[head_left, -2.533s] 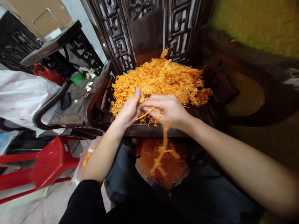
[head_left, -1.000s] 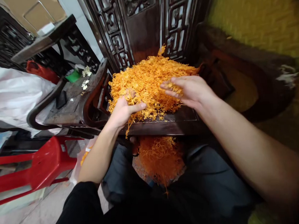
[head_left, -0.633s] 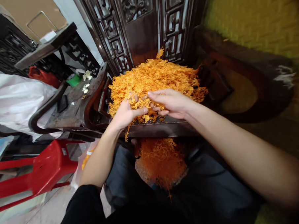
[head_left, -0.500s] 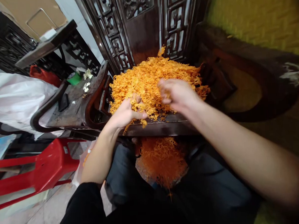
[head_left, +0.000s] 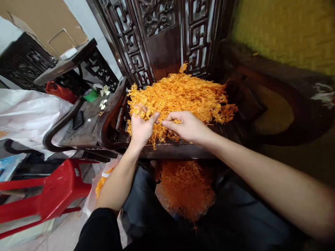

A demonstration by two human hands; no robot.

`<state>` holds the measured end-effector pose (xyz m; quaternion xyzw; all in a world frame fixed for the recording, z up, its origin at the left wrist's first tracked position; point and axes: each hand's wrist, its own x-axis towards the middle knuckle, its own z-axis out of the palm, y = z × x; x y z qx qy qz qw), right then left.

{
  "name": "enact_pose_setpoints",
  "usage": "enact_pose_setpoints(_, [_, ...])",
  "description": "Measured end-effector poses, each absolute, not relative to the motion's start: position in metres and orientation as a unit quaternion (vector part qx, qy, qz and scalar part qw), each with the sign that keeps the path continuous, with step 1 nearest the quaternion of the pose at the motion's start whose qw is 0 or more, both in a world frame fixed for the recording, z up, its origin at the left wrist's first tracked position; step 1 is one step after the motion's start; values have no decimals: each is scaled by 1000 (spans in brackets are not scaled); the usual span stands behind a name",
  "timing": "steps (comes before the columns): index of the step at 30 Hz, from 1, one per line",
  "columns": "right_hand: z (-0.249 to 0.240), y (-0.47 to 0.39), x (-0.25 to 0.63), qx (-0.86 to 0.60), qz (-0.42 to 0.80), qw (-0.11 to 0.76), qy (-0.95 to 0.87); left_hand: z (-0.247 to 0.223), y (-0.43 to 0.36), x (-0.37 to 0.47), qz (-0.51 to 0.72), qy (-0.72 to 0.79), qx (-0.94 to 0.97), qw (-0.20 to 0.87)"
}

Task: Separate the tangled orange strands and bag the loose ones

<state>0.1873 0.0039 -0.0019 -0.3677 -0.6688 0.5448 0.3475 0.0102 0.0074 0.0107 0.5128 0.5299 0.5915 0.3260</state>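
A heap of orange frilly, branching strands [head_left: 188,95] covers the seat of a dark carved wooden chair [head_left: 164,51]. My left hand [head_left: 141,128] is turned palm up at the heap's near left edge, its fingers curled round a small bunch of orange strands and its thumb stretched to the right. Close to that thumb, my right hand [head_left: 184,126] pinches with thumb and forefinger in front of the heap. What lies in the pinch is too small to make out. More orange strands [head_left: 183,184] fill a container below the seat edge, between my legs.
On the left stand a red plastic stool [head_left: 59,185] and a side table with a dark phone [head_left: 78,120], a green tape roll [head_left: 91,94] and white scraps [head_left: 103,104]. A white sack [head_left: 25,113] lies beyond. A wooden armrest [head_left: 291,109] curves at right.
My right hand has moved left and down, from over the heap to beside my left thumb. My left hand has turned its palm further up. The view has shifted slightly.
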Motion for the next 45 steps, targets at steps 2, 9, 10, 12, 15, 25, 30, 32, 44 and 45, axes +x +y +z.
enact_pose_setpoints(2, [2,0,188,-366,540,342,-677,13,16,1,654,515,483,272])
enact_pose_setpoints(9, [16,-1,208,-363,538,394,-651,17,1,-2,487,520,547,440])
enact_pose_setpoints(10, [17,0,211,-364,492,406,-679,18,-4,3,465,516,564,447])
enact_pose_setpoints(12, [17,2,214,-357,403,408,-737,20,-12,14,443,512,583,449])
enact_pose_setpoints(15, [16,4,214,-352,332,375,-791,19,-15,25,422,507,600,453])
enact_pose_setpoints(25, [8,5,209,-393,273,336,-811,5,-8,29,400,512,633,422])
enact_pose_setpoints(30, [10,31,223,-472,260,480,-692,18,-7,35,358,521,592,500])
enact_pose_setpoints(32, [9,43,231,-492,266,530,-638,20,-6,36,363,516,568,529])
enact_pose_setpoints(44, [8,26,220,-384,319,489,-715,15,-6,23,383,448,564,578])
enact_pose_setpoints(45, [9,31,221,-390,330,503,-697,16,-7,24,393,460,566,560])
